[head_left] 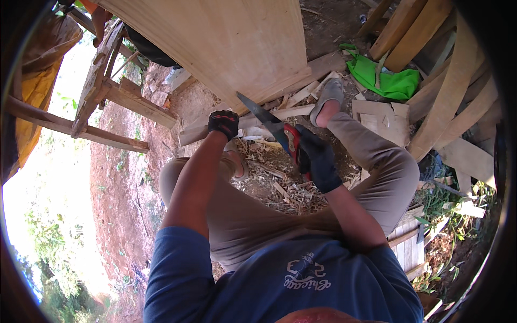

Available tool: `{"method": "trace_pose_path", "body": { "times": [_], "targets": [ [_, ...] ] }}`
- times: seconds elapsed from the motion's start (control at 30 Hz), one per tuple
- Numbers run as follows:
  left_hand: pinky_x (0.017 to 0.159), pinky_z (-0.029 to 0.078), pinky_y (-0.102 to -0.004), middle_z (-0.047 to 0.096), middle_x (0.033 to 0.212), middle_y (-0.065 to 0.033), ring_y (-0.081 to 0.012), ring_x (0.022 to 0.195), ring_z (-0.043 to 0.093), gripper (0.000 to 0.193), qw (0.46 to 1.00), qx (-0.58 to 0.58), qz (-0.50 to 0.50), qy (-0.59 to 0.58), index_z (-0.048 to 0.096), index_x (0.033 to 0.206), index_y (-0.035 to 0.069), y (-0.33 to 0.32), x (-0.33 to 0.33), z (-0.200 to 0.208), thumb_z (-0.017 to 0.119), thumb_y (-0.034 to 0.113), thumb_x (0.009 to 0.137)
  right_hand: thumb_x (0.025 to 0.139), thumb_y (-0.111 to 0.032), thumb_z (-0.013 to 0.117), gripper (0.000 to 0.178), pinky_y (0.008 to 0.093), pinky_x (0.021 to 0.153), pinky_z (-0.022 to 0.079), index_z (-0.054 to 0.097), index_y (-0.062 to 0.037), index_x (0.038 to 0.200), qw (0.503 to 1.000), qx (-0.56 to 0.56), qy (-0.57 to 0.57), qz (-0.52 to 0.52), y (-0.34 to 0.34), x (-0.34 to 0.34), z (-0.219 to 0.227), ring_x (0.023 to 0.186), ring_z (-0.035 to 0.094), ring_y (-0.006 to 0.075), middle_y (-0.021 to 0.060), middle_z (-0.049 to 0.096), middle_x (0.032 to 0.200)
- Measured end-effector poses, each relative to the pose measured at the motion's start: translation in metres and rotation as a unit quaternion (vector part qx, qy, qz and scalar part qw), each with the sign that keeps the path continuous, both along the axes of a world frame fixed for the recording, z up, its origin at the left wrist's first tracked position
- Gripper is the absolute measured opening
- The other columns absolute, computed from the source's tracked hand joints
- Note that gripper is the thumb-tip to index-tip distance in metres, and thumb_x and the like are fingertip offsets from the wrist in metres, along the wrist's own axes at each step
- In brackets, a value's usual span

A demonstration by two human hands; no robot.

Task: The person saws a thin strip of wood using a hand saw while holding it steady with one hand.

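My right hand (316, 159), in a dark glove, is wrapped round the red and black handle of a handsaw (269, 119). Its blade slants up to the left, the tip near the edge of a wide wooden board (226, 43). The blade passes above a narrow wooden strip (293, 112) that lies roughly crosswise between my feet. Over the strip's left part, my left hand (223, 124), in a black glove with red marks, is closed on it. Whether the saw teeth touch the strip I cannot tell.
Wood shavings (301, 196) cover the ground between my legs. Long planks (447, 91) lean at the right, beside a bright green cloth (385, 78) and a flat board piece (379, 121). A rough wooden frame (137, 102) stands at the left, by a dirt slope (118, 204).
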State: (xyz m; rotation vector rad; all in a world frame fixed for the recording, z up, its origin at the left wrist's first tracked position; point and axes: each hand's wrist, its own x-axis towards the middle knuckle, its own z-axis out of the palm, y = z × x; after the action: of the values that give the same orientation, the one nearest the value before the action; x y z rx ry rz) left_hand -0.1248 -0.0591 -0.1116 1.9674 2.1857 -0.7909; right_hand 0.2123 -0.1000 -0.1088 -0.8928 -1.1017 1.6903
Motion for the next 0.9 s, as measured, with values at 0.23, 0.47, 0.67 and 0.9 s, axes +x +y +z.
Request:
{"method": "trace_pose_path", "body": {
  "times": [0.23,0.47,0.67,0.9],
  "targets": [
    [0.101,0.058,-0.0450,0.076,0.124,-0.0154,-0.0320,0.118,0.073,0.042,1.000,0.003,0.001,-0.006,0.078,0.118,0.012,0.000,-0.001,-0.001,0.070,0.036,0.084,0.108,-0.021,0.065,0.043,0.0250,0.084,0.052,0.064,0.0004,0.146,0.993,-0.114,0.036,0.018,-0.006,0.010,0.002,0.094,0.065,0.0070,0.0031,0.073,0.111],
    [0.101,0.058,-0.0450,0.077,0.124,-0.0141,-0.0316,0.118,0.073,0.039,1.000,-0.014,0.009,-0.017,0.080,0.117,0.014,-0.003,-0.002,0.005,0.071,0.032,0.083,0.108,-0.024,0.065,0.047,0.0231,0.053,0.045,0.060,-0.0006,0.149,0.989,-0.140,0.012,0.040,-0.034,0.056,0.031,0.062,0.060,0.0053,-0.0020,0.069,0.086],
    [0.096,0.060,-0.0448,0.079,0.117,-0.0149,-0.0329,0.114,0.075,0.038,0.998,-0.012,-0.052,-0.037,0.080,0.114,0.012,0.000,-0.010,-0.012,0.072,0.025,0.080,0.108,-0.026,0.065,0.048,0.0230,0.051,0.041,0.060,-0.0035,0.150,0.986,-0.161,0.029,0.040,-0.049,0.058,0.057,0.060,0.056,0.0042,-0.0029,0.064,0.080],
    [0.093,0.061,-0.0451,0.080,0.113,-0.0161,-0.0337,0.109,0.076,0.036,0.997,-0.014,-0.038,-0.066,0.081,0.108,0.010,-0.004,-0.003,-0.002,0.073,0.023,0.076,0.107,-0.024,0.065,0.046,0.0216,0.052,0.036,0.062,-0.0003,0.147,0.993,-0.076,-0.080,0.050,-0.021,0.004,0.037,0.058,0.047,0.0004,-0.0090,0.058,0.075]
  ]
}}
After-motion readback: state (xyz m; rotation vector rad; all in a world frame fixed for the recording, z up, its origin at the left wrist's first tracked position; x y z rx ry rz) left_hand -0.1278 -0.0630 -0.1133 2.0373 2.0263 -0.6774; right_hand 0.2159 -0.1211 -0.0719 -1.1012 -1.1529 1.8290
